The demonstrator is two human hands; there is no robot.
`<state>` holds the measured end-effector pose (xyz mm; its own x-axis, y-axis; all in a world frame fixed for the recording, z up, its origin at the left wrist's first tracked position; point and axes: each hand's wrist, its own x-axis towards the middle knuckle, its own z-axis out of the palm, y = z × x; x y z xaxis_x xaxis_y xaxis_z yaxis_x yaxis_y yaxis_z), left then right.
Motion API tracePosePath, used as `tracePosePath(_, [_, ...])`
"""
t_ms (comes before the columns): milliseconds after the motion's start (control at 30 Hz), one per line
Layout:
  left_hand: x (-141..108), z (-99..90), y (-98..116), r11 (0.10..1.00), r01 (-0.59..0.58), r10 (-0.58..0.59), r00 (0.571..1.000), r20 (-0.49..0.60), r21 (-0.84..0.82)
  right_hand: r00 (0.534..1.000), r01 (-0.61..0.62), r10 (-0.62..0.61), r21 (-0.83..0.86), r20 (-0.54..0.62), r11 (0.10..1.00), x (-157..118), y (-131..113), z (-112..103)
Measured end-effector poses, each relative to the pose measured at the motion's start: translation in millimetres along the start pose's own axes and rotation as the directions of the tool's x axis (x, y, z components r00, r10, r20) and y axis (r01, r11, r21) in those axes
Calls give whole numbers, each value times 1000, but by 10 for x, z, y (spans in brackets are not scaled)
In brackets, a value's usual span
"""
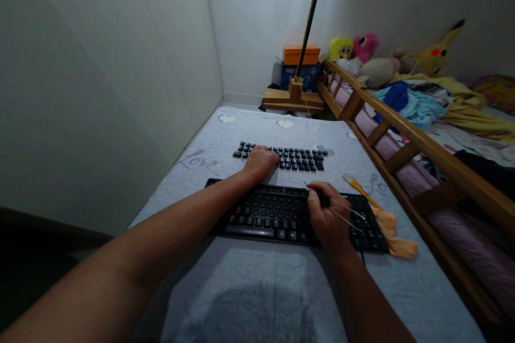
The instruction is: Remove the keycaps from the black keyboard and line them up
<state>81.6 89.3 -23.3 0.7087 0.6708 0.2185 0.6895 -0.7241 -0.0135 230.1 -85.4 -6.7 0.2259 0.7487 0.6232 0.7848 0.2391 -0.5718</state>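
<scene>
A black keyboard (265, 213) lies across the cloth-covered surface, with many keycaps off its upper and middle rows and the space bar still in place. Beyond it, loose black keycaps (298, 158) are laid out in rows. My left hand (260, 164) reaches over the keyboard to the left part of these rows. Its fingers are bent down and drawn together at the keycaps; whatever they hold is hidden. Above the keyboard's right part, my right hand (330, 213) is closed round a wire keycap puller (349, 216), its thin wires sticking out on both sides.
A brush (362, 190) and a crumpled orange cloth (388, 228) lie beside the keyboard's right end. A wooden bed rail (398, 123) runs along the right, and a white cabinet (120, 75) along the left. A wooden stand (293, 97) with a pole is behind.
</scene>
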Motion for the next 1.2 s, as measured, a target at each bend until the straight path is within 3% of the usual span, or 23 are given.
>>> tracePosePath(367, [-52, -103, -58, 997, 64, -65, 998, -21, -40, 1000, -9, 9, 28, -4, 1000, -30, 49, 31])
tracePosePath(600, [-536, -366, -164, 966, 87, -119, 985, -124, -242, 986, -127, 116, 84, 122, 988, -11, -37, 9])
tracePosePath(767, [-1003, -495, -153, 918, 120, -195, 967, -166, -378, 931, -228, 173, 142, 322, 963, 4, -179, 12])
tracePosePath(867, [-1178, -492, -146, 890, 158, -256, 949, -182, -429, 870, -273, 175, 155, 461, 949, 7, -322, 75])
tracePosePath(1033, [-1302, -396, -166, 867, 194, -340, 903, -261, -459, 754, -201, 74, 122, 652, 972, 74, -589, 206])
tracePosePath(1200, [-1325, -308, -214, 865, 219, -378, 876, -300, -452, 723, -157, 78, 53, 687, 986, 178, -681, 284])
